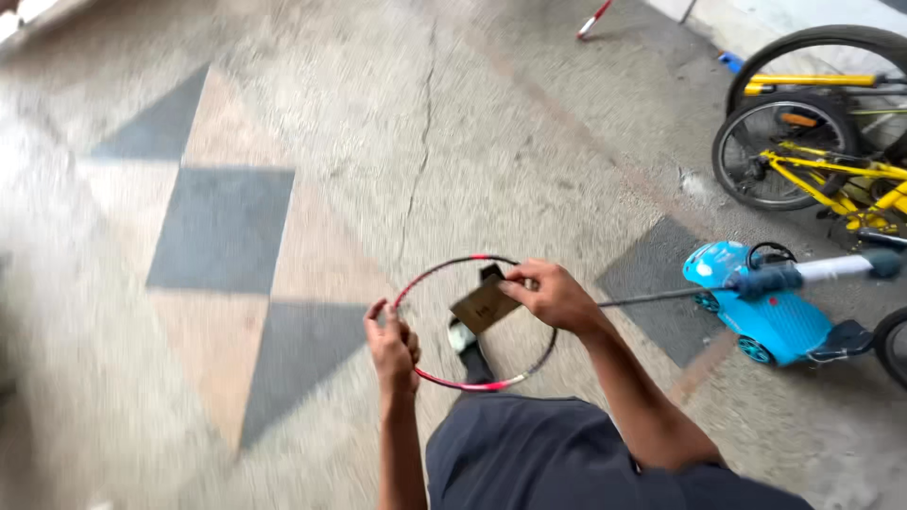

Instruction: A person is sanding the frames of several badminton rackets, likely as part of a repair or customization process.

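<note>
A badminton racket with a red and black oval frame [444, 267] lies flat above my lap, its thin shaft [661, 296] and blue and white grip [812, 273] stretching to the right. My left hand [392, 345] is closed around the frame's left side. At the top right of the frame, my right hand [551, 295] pinches a small brown card [484, 306] held across the open hoop. No strings can be made out in the hoop. My dark shorts [548, 453] and one foot [468, 345] show below it.
A yellow bicycle [831, 161] stands at the right, with a blue toy ride-on car [770, 312] in front of it. The speckled floor has dark and tan diamond tiles [222, 227] and a crack [420, 151]. A red and white stick [593, 19] lies far off.
</note>
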